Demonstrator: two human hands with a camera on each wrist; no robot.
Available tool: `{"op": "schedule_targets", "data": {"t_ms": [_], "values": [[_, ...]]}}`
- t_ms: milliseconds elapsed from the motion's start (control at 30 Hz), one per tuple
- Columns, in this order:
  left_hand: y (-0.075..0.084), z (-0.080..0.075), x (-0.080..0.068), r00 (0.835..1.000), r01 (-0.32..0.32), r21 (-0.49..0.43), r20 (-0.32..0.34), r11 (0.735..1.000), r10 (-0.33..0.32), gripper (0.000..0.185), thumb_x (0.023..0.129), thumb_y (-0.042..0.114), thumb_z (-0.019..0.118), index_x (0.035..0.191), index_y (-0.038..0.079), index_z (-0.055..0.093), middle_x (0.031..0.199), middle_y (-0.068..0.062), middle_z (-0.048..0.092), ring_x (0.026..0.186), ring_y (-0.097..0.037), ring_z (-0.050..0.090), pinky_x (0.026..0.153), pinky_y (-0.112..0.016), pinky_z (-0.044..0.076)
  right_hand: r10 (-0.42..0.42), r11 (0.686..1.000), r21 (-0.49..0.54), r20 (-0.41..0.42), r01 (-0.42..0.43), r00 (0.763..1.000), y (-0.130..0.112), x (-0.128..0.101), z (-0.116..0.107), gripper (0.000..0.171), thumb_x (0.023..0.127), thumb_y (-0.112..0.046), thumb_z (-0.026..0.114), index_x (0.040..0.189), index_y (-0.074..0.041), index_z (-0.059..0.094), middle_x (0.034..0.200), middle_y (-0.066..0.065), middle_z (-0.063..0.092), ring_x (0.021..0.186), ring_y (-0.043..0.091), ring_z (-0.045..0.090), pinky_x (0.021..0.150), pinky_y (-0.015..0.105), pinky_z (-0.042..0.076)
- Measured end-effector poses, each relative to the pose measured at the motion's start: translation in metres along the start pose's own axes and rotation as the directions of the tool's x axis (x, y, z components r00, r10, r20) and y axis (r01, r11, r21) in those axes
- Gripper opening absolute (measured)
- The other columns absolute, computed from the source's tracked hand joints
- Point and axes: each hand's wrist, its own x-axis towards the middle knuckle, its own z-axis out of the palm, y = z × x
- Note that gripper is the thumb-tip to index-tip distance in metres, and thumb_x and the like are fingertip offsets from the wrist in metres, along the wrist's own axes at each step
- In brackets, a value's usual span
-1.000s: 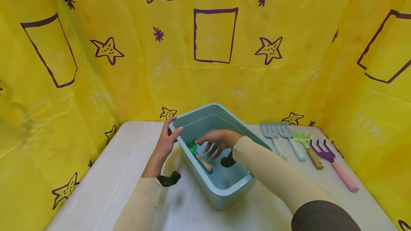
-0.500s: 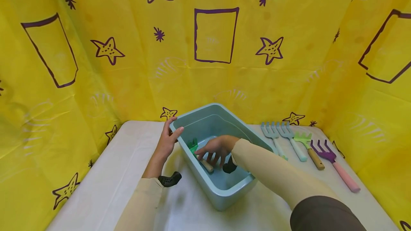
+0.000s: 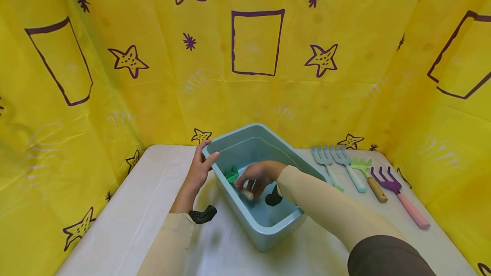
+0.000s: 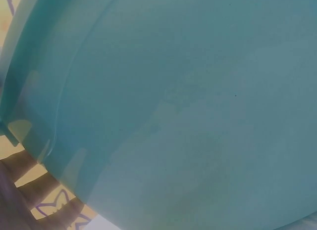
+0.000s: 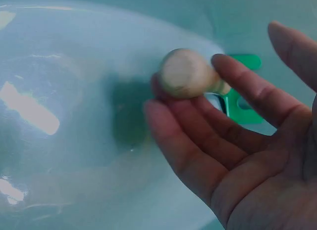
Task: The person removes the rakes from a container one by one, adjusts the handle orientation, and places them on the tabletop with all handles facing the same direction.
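A blue-green plastic bin (image 3: 264, 228) stands on the white table. My left hand (image 3: 199, 169) grips its left rim, thumb on top and fingers along the outer side; those fingers (image 4: 37, 190) appear at the lower left of the left wrist view. Inside the bin, a green hand rake (image 3: 231, 173) with a wooden handle lies along the left wall. My right hand (image 3: 258, 177) reaches in, fingers curled under and beside the wooden handle (image 5: 184, 74), whose end is raised above a shadow on the bin floor. In the head view the hand hides part of the handle.
To the bin's right, two light blue hand forks (image 3: 325, 156) (image 3: 342, 156), a light green hand rake (image 3: 372, 182) and a purple fork with a pink handle (image 3: 410, 208) lie in a row. A yellow patterned cloth (image 3: 253, 97) encloses the table's back and sides.
My right hand has lowered onto the green rake's handle, its fingers have curled about it, and the handle's end has risen slightly. The left hand stays on the rim.
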Motion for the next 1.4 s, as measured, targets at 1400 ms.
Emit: {"op": "schedule_targets", "data": {"t_ms": [1400], "values": [[-0.034,-0.003,0.017,0.999,-0.008,0.037,-0.050,0.999,0.010,0.062,0.098,0.037,0.057,0.150,0.023,0.026,0.147,-0.015,0.035,0.127,-0.039,0.042,0.102,-0.059,0.036,-0.168,0.954,0.240,-0.064,0.179,0.984,-0.023,-0.031,-0.031,0.032,0.092,0.007,0.058,0.122,0.009,0.048,0.089,0.022,0.060,0.068,0.027,0.062,0.067,0.037,0.057]]}}
